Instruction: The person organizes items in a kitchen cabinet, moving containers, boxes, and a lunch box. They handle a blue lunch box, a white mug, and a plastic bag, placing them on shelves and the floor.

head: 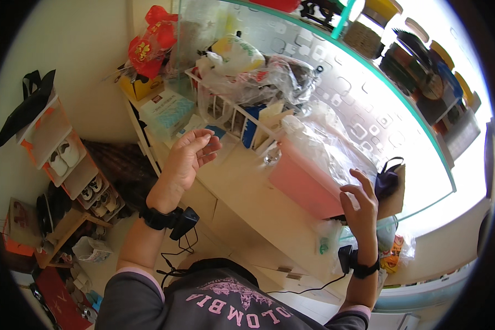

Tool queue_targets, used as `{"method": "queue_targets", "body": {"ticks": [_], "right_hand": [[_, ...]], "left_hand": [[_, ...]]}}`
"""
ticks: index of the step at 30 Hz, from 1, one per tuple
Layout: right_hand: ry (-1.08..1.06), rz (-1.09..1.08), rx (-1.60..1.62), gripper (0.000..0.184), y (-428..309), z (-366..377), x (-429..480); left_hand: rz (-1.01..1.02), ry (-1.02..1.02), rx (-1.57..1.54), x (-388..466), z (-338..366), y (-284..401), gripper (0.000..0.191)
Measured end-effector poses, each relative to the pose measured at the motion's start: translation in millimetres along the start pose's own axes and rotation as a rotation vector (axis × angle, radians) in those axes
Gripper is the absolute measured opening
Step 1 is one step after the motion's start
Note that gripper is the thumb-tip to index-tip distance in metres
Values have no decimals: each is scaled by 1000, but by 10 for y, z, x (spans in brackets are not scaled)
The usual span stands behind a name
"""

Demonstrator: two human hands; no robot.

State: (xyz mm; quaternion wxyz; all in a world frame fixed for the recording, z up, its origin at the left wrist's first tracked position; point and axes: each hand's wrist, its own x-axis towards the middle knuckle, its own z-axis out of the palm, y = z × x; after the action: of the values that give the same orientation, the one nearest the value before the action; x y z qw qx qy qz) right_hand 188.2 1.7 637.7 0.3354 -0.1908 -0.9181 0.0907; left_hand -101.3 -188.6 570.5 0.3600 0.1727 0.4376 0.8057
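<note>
My left hand (pixel 194 154) is raised over the cabinet top (pixel 227 194), fingers loosely curled and apart, holding nothing. Beyond it lie a pale blue patterned box (pixel 167 109) and a white wire basket (pixel 231 111) filled with plastic bags (pixel 272 78). My right hand (pixel 359 198) is near the right end of a pink plastic bin (pixel 305 179), thumb and fingers bent and apart with nothing seen between them. Clear plastic bags (pixel 326 132) fill the bin. A small glass object (pixel 272 156) sits between basket and bin. Both wrists carry strapped black devices.
A glass shelf (pixel 400 99) with jars (pixel 363 37) overhangs the back and right. Red bags (pixel 152 45) stand at the back left. A shoe rack (pixel 70 156) and a low wooden stool (pixel 72 222) are on the left. Black cables hang from the wrist devices.
</note>
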Motion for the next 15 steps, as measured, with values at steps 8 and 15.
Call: {"method": "queue_targets", "body": {"ticks": [8, 15], "right_hand": [[-81, 121, 358, 17, -1109, 625, 1097], [-107, 55, -392, 27, -1099, 2172, 2699]], "left_hand": [[-3, -62, -21, 254, -585, 307, 16], [-225, -66, -34, 306, -1327, 382, 16]]}}
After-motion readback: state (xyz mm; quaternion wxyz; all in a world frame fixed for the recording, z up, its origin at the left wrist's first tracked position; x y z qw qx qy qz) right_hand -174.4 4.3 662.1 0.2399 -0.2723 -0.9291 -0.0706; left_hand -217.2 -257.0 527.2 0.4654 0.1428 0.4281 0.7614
